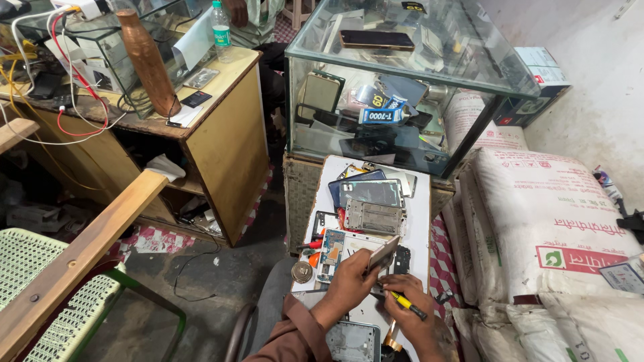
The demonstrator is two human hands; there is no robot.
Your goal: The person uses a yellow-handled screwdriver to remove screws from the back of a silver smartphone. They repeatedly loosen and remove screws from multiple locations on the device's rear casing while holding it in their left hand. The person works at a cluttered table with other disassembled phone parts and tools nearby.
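From the head camera, the left hand point(352, 278) pinches a flat phone panel point(384, 253), tilted up on edge above the white board point(419, 214). The right hand point(406, 295) is closed around a yellow-handled screwdriver point(408, 305), just below the panel — tip hidden. Farther up the board lies a pile of phone frames point(372, 201), with a glass case point(402, 87) beyond it and white sacks point(550, 221) to the board's right.

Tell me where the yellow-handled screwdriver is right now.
In the head view, low and right of centre: the yellow-handled screwdriver is in the right hand, over the white board, beside the left hand.
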